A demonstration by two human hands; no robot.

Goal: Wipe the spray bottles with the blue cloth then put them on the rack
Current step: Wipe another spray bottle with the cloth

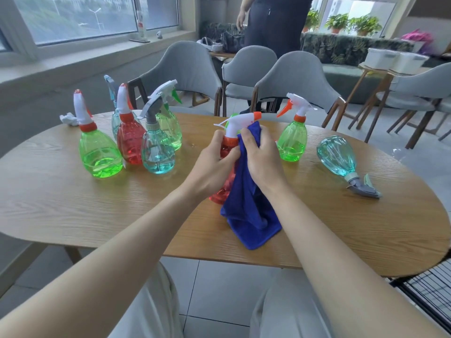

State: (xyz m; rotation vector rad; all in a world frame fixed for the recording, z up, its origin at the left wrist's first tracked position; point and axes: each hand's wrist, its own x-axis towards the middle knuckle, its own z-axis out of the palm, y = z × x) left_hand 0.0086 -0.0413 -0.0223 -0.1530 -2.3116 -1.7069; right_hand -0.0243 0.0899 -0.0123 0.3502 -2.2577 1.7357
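Observation:
A red spray bottle (223,191) with a white and orange trigger head stands at the middle of the wooden table (73,203). My left hand (214,162) grips its neck. My right hand (262,157) holds the blue cloth (251,215) bunched against the bottle's right side; the cloth hangs down to the table. Several more spray bottles stand in a group at the left: a green one (100,152), a red one (129,142), a teal one (157,152). Right of my hands, a green bottle (292,140) is upright and a teal bottle (338,157) lies on its side.
A black wire rack (429,289) shows at the lower right, beside the table edge. A crumpled white tissue (69,119) lies at the table's far left. Grey chairs (292,79) stand behind the table, and a person (275,23) stands farther back.

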